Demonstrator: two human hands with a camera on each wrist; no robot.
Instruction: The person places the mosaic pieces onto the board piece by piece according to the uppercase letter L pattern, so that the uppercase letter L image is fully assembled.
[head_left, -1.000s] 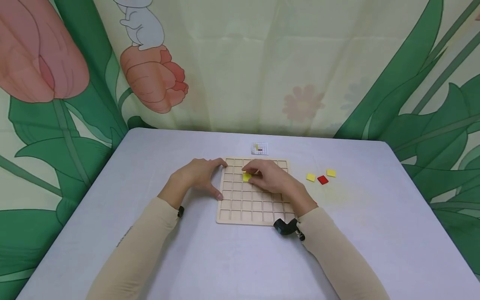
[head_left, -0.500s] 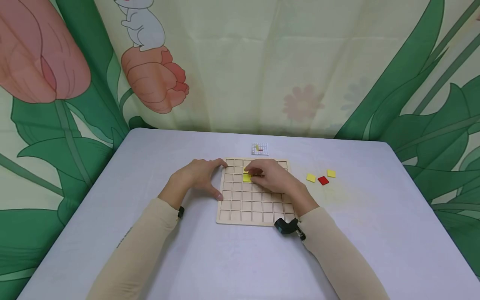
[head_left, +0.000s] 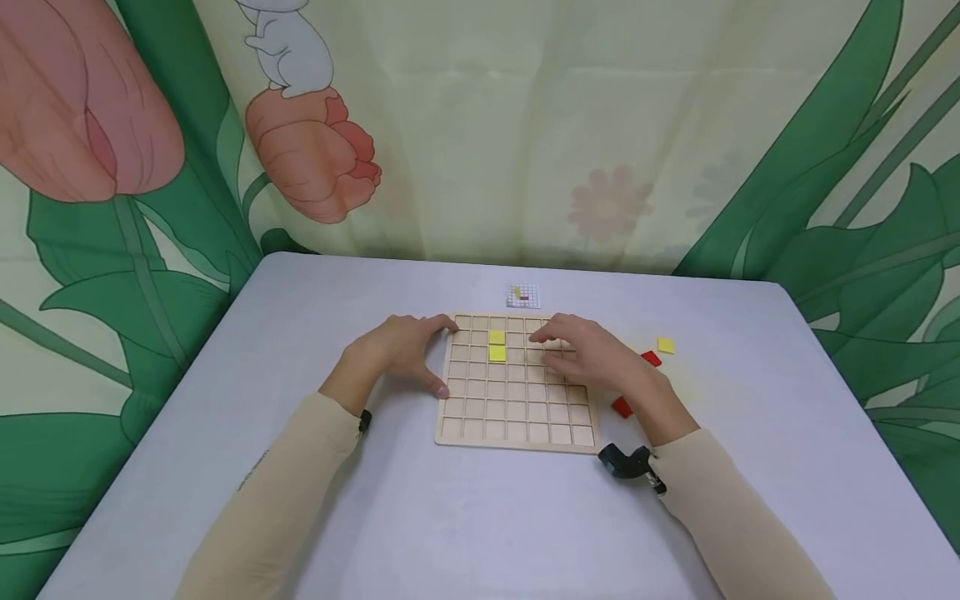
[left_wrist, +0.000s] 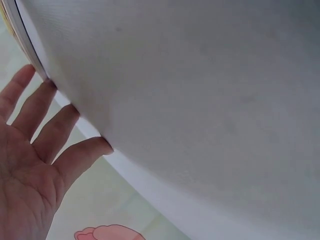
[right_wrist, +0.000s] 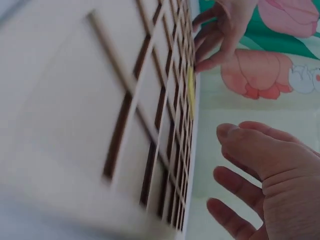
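Observation:
A square wooden grid board [head_left: 517,408] lies on the white table, with two yellow square tiles [head_left: 497,353] set in neighbouring cells, one above the other. My left hand [head_left: 393,354] rests at the board's left edge, thumb and fingertips spread along it. Over the board's right part hovers my right hand [head_left: 588,354], its fingers loosely bent and nothing between them. In the right wrist view the right hand [right_wrist: 270,170] shows apart from the board, thumb and fingers separated.
Behind the board lies a small printed grid card [head_left: 522,295]. To the right are a red tile [head_left: 651,358], a yellow tile [head_left: 666,345] and another red tile [head_left: 622,407] near the right wrist. A patterned curtain [head_left: 480,150] hangs behind the table.
My right hand has let go of the upper yellow tile and moved right, uncovering both yellow tiles. The left hand stays at the board's edge.

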